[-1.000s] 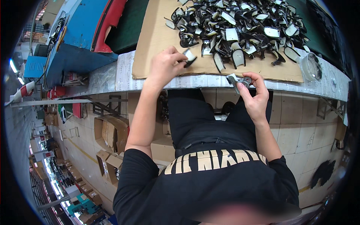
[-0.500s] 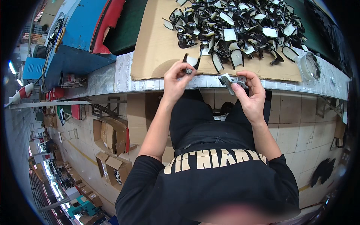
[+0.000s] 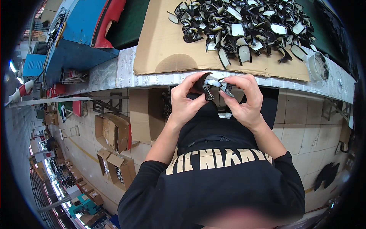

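Left hand point(image 3: 185, 101): thumb and fingers pinched on a dark curved piece point(image 3: 201, 85). Right hand point(image 3: 246, 100): pinched on a grey part point(image 3: 227, 90). Both held items sit between the hands, close together; can't tell if touching. Whitish bit point(image 3: 212, 82) between them, can't tell which it belongs to. Grip is over the near table edge point(image 3: 152, 80), above the lap. Just beyond grip: cardboard sheet point(image 3: 152, 53). Farther beyond, slightly right: pile of black-and-white curved pieces point(image 3: 244, 54). Right of grip, on table: round clear tub point(image 3: 315, 68). Well left: blue machine point(image 3: 82, 28). Below left, on floor: open box point(image 3: 124, 162).
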Demonstrator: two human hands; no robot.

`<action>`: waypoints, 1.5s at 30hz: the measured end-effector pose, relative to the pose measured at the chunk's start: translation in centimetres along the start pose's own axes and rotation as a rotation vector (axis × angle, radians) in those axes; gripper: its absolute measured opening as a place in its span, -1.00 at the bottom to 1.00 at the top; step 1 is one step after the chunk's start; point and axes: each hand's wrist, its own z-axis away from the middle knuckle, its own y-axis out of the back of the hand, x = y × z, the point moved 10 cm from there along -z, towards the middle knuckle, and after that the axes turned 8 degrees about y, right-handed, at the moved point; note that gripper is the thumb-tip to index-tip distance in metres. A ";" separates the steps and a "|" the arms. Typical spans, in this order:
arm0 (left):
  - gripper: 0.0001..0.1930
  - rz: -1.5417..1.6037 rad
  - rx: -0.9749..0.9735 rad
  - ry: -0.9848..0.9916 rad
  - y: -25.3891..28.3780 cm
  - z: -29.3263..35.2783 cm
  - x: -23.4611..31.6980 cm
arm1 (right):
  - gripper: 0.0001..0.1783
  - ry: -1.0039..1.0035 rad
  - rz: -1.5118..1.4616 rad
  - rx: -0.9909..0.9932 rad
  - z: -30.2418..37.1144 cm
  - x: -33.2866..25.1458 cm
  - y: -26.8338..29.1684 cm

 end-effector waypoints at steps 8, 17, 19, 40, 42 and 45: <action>-0.45 -0.056 0.022 -0.054 0.6 -0.1 0.6 | -0.53 -0.084 -0.102 -0.096 0.7 0.3 -0.5; -0.40 -0.044 -0.024 -0.017 0.5 -0.1 0.0 | -0.54 -0.158 -0.132 -0.091 0.9 0.6 0.4; -0.39 -0.002 -0.037 0.050 0.1 0.0 -0.6 | -0.54 -0.126 -0.097 -0.122 0.7 0.6 -0.3; -0.35 0.089 -0.058 0.247 0.0 1.0 -2.8 | -0.60 -0.141 0.002 -0.032 1.0 1.2 0.2; -0.34 0.152 -0.067 0.239 -0.2 0.9 -2.7 | -0.60 -0.106 0.007 -0.073 1.4 1.0 -0.7; -0.32 0.304 -0.060 0.301 -0.3 1.1 -3.2 | -0.60 -0.125 0.054 -0.064 1.6 1.5 -0.5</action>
